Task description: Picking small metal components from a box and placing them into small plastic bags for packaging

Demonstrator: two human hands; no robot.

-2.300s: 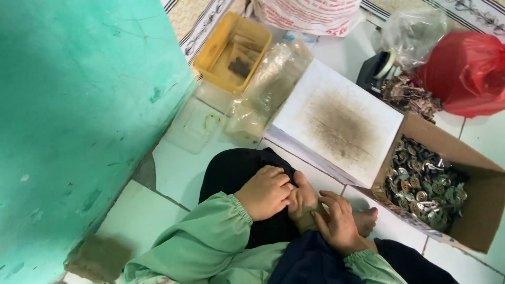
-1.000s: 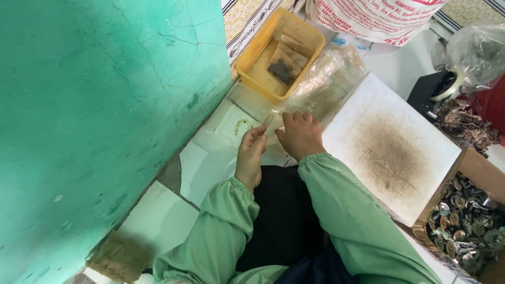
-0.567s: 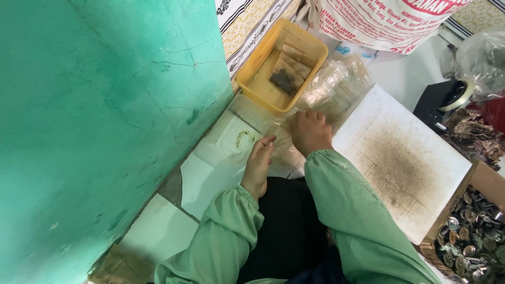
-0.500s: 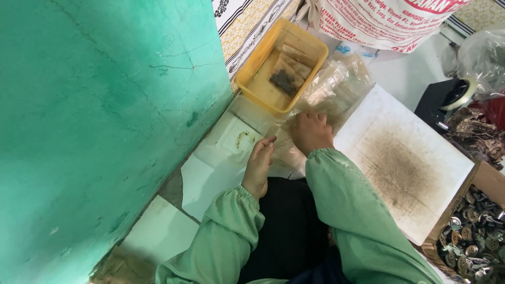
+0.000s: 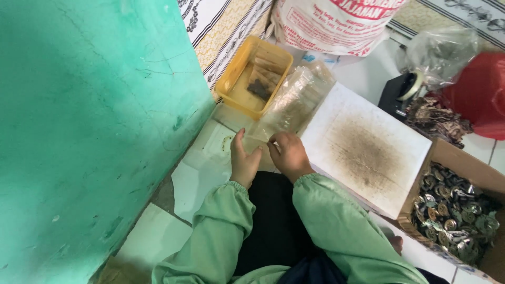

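Here the left hand point(image 5: 243, 162) and right hand point(image 5: 286, 154) both pinch the near end of a stack of clear plastic bags point(image 5: 292, 102); a yellow tub point(image 5: 236, 79) sits just beyond.

Clear plastic bags point(image 5: 294, 102), a floppy stack, lay slanted on the tiled floor btwn the yellow tub and my lap. Near end sat at my fingertips, far end against the tub; crinkled, see-through, glossy w/ glare.
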